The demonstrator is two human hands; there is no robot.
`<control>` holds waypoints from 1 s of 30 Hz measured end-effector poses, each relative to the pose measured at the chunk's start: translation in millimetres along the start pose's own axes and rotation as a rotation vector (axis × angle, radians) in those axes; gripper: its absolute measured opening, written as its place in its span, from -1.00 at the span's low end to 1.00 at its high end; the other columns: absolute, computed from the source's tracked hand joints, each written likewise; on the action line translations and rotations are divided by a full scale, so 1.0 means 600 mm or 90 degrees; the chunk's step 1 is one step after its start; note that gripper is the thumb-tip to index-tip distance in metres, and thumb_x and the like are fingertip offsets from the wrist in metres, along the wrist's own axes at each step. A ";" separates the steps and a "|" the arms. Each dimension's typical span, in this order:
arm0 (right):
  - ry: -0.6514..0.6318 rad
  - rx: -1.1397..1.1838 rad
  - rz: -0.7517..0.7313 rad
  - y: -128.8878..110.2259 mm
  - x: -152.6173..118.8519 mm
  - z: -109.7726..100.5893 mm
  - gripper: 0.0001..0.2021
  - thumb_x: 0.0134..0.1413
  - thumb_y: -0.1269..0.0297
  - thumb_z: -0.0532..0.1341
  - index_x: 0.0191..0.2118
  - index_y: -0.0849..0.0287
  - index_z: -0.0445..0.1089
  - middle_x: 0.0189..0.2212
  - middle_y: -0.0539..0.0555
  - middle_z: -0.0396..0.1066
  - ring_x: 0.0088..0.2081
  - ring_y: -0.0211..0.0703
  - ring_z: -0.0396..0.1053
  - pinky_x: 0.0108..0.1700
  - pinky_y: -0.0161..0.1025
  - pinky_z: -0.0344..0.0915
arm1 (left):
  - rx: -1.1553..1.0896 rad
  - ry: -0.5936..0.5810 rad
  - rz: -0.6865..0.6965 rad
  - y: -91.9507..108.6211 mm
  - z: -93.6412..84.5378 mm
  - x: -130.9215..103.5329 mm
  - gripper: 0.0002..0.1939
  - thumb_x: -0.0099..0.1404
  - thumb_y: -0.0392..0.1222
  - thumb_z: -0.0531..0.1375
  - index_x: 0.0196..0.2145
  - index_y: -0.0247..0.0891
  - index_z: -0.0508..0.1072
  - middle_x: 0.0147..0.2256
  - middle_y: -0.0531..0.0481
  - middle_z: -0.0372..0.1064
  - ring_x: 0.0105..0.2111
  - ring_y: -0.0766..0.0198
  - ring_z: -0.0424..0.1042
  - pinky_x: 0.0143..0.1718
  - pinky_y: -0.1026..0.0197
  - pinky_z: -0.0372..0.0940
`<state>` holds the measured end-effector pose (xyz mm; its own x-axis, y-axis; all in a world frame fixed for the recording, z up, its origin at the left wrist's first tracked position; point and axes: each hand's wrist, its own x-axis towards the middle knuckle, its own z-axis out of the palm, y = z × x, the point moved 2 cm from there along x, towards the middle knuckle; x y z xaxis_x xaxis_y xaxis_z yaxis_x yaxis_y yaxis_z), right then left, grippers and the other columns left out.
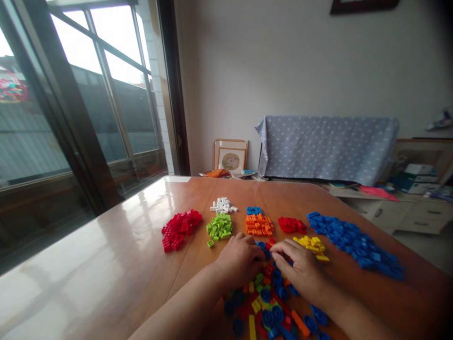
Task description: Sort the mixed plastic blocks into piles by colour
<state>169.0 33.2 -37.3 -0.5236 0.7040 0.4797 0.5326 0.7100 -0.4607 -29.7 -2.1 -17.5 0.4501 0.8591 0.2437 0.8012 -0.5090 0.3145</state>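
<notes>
My left hand [241, 259] reaches over the far edge of a mixed pile of toy building bricks [255, 306]. Its fingers curl inward, and whatever they may hold is hidden. Just to the right, my right hand [296, 260] has thumb and fingers drawn together, pointing at the left hand; I cannot make out anything in the pinch. Between the two hands lie a few blue bricks [262, 246] and a small red brick [271, 241]. Blue wheel-like round pieces [278, 313], a long yellow brick [252, 327] and an orange brick [300, 324] lie nearer to me.
Bricks lie grouped by colour on the wooden table [141, 245]: red [180, 229], green [219, 226], white [222, 205], orange [259, 225], a second red group [292, 225], yellow [310, 244] and a long blue heap [356, 243]. One green brick [210, 244] sits apart.
</notes>
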 end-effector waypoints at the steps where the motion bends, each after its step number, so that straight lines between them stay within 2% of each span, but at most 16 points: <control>1: -0.004 0.002 0.001 -0.001 0.000 0.000 -0.84 0.25 0.36 0.12 -0.26 0.09 0.45 -0.33 0.03 0.46 -0.25 -0.13 0.43 -0.20 -0.22 0.33 | 0.003 -0.001 -0.002 0.000 0.002 0.001 -0.83 0.29 -0.15 0.21 -0.23 -0.05 0.61 -0.25 -0.06 0.41 -0.20 0.12 0.31 -0.15 0.14 0.20; 14: -0.025 -0.012 0.011 -0.010 -0.001 0.006 -0.83 0.21 0.38 0.13 -0.27 0.10 0.48 -0.38 0.04 0.45 -0.32 -0.13 0.41 -0.23 -0.22 0.33 | 0.002 0.009 -0.037 -0.007 0.015 0.010 -0.88 0.26 -0.15 0.24 -0.28 -0.10 0.59 -0.25 -0.07 0.41 -0.16 0.09 0.28 -0.10 0.12 0.20; 21: 0.004 0.021 0.014 -0.003 0.000 -0.002 -0.80 0.19 0.44 0.11 -0.21 0.10 0.48 -0.30 0.04 0.48 -0.24 -0.12 0.44 -0.18 -0.22 0.34 | -0.038 0.043 -0.064 -0.005 -0.001 0.011 -0.85 0.29 -0.24 0.16 -0.31 -0.15 0.56 -0.26 -0.05 0.42 -0.19 0.14 0.29 -0.12 0.15 0.19; 26: 0.016 0.017 0.022 -0.002 -0.001 -0.007 -0.78 0.16 0.46 0.11 -0.21 0.10 0.48 -0.29 0.04 0.49 -0.22 -0.11 0.45 -0.15 -0.21 0.34 | -0.025 0.027 -0.051 -0.006 0.002 0.009 -0.86 0.25 -0.11 0.25 -0.25 -0.08 0.60 -0.19 -0.04 0.43 -0.12 0.09 0.29 -0.07 0.10 0.19; 30: 0.009 0.015 0.035 -0.004 -0.001 -0.007 -0.79 0.17 0.45 0.13 -0.22 0.10 0.49 -0.30 0.04 0.49 -0.23 -0.11 0.44 -0.16 -0.20 0.33 | -0.034 0.034 -0.029 -0.006 0.013 0.011 -0.87 0.24 -0.06 0.29 -0.29 -0.07 0.62 -0.15 -0.03 0.44 -0.08 0.07 0.28 0.00 0.07 0.17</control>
<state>170.6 30.8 -33.3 -0.4848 0.7420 0.4631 0.5443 0.6704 -0.5044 -26.4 5.9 -23.8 0.3914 0.8780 0.2755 0.7977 -0.4730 0.3742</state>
